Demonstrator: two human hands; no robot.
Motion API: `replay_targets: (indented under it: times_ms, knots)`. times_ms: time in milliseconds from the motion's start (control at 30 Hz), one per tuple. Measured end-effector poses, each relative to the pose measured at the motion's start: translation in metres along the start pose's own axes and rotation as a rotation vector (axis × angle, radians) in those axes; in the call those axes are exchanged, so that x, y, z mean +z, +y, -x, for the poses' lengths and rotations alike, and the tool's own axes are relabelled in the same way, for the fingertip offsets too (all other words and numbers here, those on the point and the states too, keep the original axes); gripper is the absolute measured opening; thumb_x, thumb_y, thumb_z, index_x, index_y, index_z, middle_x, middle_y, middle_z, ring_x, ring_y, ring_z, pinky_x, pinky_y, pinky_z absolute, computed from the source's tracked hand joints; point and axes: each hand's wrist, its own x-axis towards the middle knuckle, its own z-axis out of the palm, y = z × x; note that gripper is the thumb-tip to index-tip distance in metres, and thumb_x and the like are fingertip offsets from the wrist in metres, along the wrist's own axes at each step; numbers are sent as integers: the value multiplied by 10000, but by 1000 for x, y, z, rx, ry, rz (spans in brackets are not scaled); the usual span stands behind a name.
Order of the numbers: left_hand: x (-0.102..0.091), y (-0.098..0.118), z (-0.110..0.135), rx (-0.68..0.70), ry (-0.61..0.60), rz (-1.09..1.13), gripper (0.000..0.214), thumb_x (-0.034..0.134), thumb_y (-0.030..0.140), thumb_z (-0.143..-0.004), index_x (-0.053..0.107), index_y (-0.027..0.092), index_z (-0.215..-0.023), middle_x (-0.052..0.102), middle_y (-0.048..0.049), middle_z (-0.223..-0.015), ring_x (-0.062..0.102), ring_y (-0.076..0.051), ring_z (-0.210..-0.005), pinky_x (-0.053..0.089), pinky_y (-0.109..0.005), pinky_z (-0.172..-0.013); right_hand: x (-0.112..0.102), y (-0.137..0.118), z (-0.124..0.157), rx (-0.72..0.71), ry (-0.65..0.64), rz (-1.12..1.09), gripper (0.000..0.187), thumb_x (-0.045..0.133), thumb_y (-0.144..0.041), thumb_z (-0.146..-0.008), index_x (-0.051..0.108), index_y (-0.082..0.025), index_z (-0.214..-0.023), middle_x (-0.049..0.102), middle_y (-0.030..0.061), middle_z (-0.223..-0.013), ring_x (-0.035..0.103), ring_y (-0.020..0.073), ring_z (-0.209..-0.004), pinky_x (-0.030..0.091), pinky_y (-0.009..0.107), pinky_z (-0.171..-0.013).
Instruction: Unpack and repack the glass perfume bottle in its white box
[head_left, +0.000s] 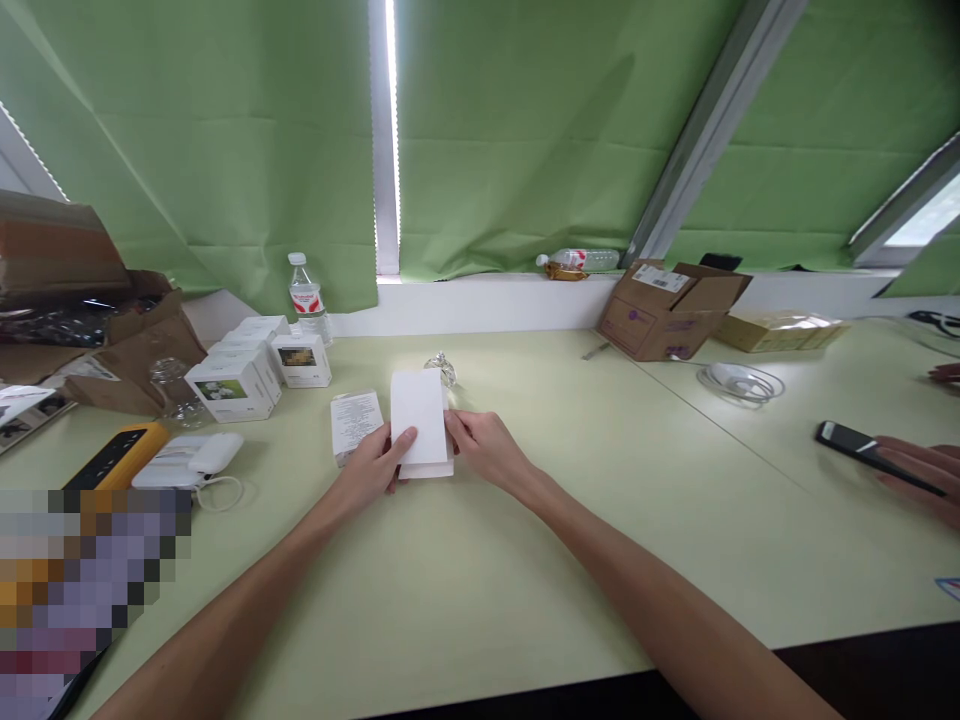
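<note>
Both of my hands hold a blank white folded paper or thin carton (pixel 418 415) over the table. With its thumb across the front, my left hand (pixel 373 462) grips the lower left edge. The fingers of my right hand (pixel 481 440) pinch the right edge, where a second white layer shows behind the front one. Just left of it lies a small white box with printed text (pixel 355 424), partly covered by my left hand. A crumpled piece of silvery wrap (pixel 441 368) sits behind the white piece.
Several small white boxes (pixel 232 385) and a water bottle (pixel 306 300) stand at the back left. Nearer are a white charger (pixel 184 457) and a yellow-black object (pixel 116 462). A cardboard box (pixel 652 315) and coiled cable (pixel 739 382) lie right. Another person's hand holds a phone (pixel 874 452).
</note>
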Motion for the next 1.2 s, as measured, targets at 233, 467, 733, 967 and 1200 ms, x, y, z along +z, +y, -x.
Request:
replay_targets:
  times_ms: [233,467,733,967,1200]
  knots:
    - [0,1,-1,-11,-2,2,459,404,634,-857,487,184,-822,536,25,-571,510,-126,-440,372,-238,-446,-1,-2,0,11,-5,5,473,260,-431,-968,446,-187,-608,528,6,-596,420,117,-521,305,244,-517]
    - [0,1,1,-22,0,-3,455,405,634,-857,483,188,-812,535,26,-583,518,-126,-459,383,-240,-463,0,0,0,12,-3,6,472,257,-440,-968,435,-190,-609,514,0,-595,398,115,-515,297,243,-511]
    - [0,0,0,-18,4,5,460,425,635,-845,501,183,-818,536,25,-578,509,-120,-447,381,-239,-452,-1,-1,0,15,-13,-4,473,260,-437,-969,441,-189,-610,539,8,-608,440,121,-533,314,245,-522]
    - [1,-1,-1,-24,18,15,491,422,655,-833,516,173,-804,556,9,-583,521,-129,-459,384,-246,-459,0,-1,0,10,-5,23,470,264,-436,-967,445,-188,-610,518,2,-584,401,114,-508,296,244,-506]
    - [1,1,0,-37,14,43,486,405,649,-843,513,176,-807,548,13,-575,510,-122,-453,389,-242,-458,-1,-2,0,11,-16,21,469,264,-449,-970,489,-186,-653,555,8,-612,434,120,-531,303,242,-519]
